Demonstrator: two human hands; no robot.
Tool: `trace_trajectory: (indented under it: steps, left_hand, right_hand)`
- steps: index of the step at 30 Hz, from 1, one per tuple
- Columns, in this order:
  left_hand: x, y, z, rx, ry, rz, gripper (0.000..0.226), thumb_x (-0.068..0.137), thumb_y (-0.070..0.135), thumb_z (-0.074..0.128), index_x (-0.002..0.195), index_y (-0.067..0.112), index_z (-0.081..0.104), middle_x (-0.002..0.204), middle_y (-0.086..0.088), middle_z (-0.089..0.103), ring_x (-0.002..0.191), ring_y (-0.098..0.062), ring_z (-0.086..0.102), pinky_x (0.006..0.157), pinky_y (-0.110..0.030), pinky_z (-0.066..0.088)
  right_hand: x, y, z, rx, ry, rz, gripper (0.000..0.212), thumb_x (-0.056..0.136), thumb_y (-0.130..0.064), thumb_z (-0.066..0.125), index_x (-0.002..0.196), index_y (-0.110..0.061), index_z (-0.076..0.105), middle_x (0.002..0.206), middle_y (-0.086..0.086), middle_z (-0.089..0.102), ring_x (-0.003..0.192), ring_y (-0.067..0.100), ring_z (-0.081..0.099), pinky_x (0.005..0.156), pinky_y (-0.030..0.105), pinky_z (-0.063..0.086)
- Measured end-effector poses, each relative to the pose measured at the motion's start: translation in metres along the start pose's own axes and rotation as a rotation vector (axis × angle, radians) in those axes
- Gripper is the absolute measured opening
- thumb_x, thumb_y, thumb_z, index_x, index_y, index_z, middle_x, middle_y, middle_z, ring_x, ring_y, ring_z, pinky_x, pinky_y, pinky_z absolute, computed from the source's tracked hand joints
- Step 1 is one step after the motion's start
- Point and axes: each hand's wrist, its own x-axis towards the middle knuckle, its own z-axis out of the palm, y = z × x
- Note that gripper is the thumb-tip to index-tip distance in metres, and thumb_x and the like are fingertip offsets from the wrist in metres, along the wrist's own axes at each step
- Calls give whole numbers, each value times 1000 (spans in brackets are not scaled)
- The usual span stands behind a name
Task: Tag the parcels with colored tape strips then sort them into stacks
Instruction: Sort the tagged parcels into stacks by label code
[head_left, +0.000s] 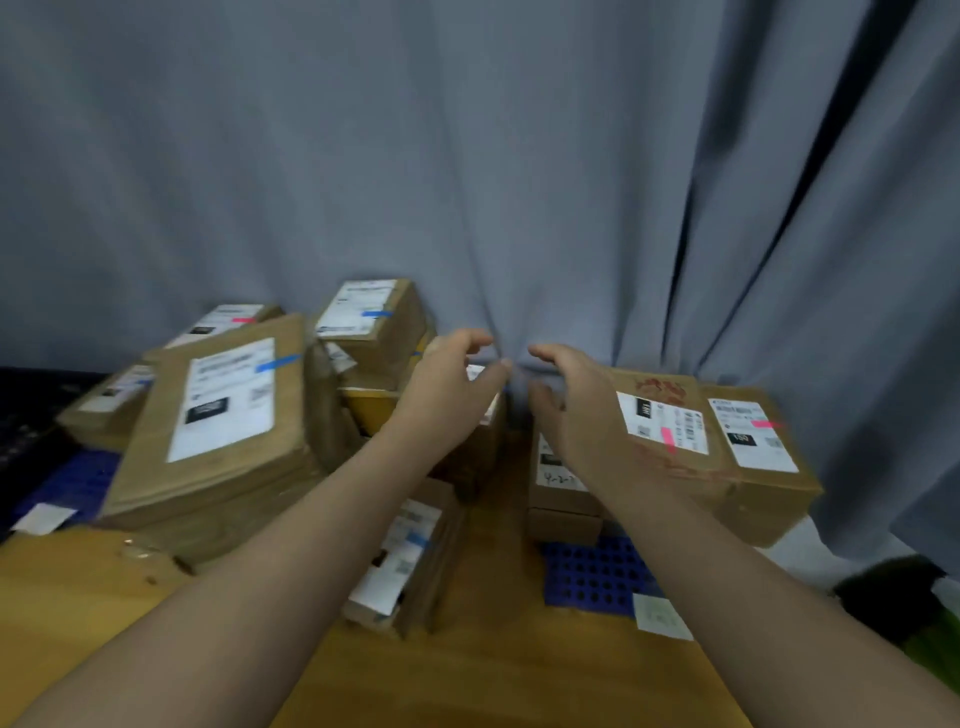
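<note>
Cardboard parcels with white labels crowd the back of a wooden table. On the left, a large flat parcel (228, 436) and a small box (371, 317) stacked behind it carry blue tape strips. On the right, two boxes side by side (670, 431) (753, 447) carry pink strips. A narrow parcel with a blue strip (410, 556) lies in the middle near me. My left hand (441, 395) and my right hand (571, 410) reach forward over the gap between the groups, fingers spread, holding nothing. The picture is blurred.
A grey curtain (467, 156) hangs close behind the parcels. Blue perforated trays (592, 577) (72, 483) lie under the right and left stacks. A small white slip (660, 616) lies on the table by the right tray. A dark object (883, 592) sits at the right edge.
</note>
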Motion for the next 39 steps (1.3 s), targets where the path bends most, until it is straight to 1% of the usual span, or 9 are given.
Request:
trace_trajectory:
  steps: [5, 9, 15, 18, 21, 27, 33, 36, 39]
  left_hand:
    - [-23, 10, -78, -60, 92, 94, 26, 90, 30, 61, 115, 21, 61, 120, -1, 57, 107, -13, 56, 97, -33, 45]
    - [-32, -24, -143, 84, 173, 85, 28, 91, 32, 59, 117, 22, 59, 121, 0, 52, 107, -13, 53, 95, -28, 42]
    - [-46, -119, -209, 274, 136, -218, 69, 88, 46, 59, 145, 24, 28, 149, -7, 25, 136, -29, 28, 109, -45, 29]
    - [-55, -153, -222, -30, 9, -390, 84, 82, 56, 62, 148, 26, 18, 151, -5, 25, 135, -28, 30, 108, -47, 32]
    - [-64, -165, -226, -409, -211, -468, 60, 88, 54, 55, 139, 32, 36, 131, 5, 48, 109, -13, 51, 88, -27, 43]
    - [-58, -174, -235, -610, -296, -236, 53, 91, 35, 58, 136, 44, 33, 116, 21, 57, 91, 3, 62, 63, -14, 51]
    - [-34, -183, -275, -690, -91, -102, 56, 89, 31, 62, 136, 44, 36, 119, 15, 64, 107, -10, 63, 95, -41, 50]
    - [-23, -192, -302, -689, 75, -35, 53, 90, 29, 60, 137, 39, 38, 117, 14, 65, 104, -7, 64, 89, -36, 53]
    - [-10, -210, -331, -622, 200, -49, 53, 92, 32, 58, 139, 42, 36, 115, 13, 66, 101, -8, 66, 81, -34, 54]
  right_hand:
    - [5, -68, 21, 180, 61, -12, 34, 91, -14, 56, 125, -17, 57, 125, -3, 58, 115, 13, 52, 95, 24, 39]
    - [7, -119, 51, 253, -62, 42, 27, 91, -25, 61, 118, -22, 60, 120, -1, 60, 106, 11, 55, 84, 21, 39]
    - [-6, -173, 104, 435, -407, 497, 74, 80, -65, 59, 140, -27, 39, 133, -7, 51, 113, 14, 53, 89, 32, 45]
    - [-10, -184, 123, 572, -356, 653, 63, 78, -61, 64, 129, -28, 48, 108, -4, 64, 92, 16, 64, 70, 31, 52]
    - [-13, -186, 133, 628, -313, 696, 57, 76, -60, 65, 123, -30, 55, 102, 0, 70, 91, 21, 67, 70, 33, 52]
    - [-16, -205, 136, 789, -121, 567, 53, 81, -28, 71, 128, -38, 50, 106, -6, 72, 91, 19, 71, 68, 33, 55]
    - [6, -247, 152, 758, -46, 285, 58, 84, -17, 71, 131, -40, 46, 117, -13, 63, 100, 5, 65, 84, 33, 56]
    - [27, -264, 179, 727, -104, 214, 69, 83, -16, 72, 142, -26, 38, 131, -9, 58, 113, 1, 59, 94, 27, 52]
    - [44, -281, 213, 775, -185, 186, 68, 84, -18, 71, 143, -16, 38, 124, -12, 60, 109, -8, 57, 92, 14, 48]
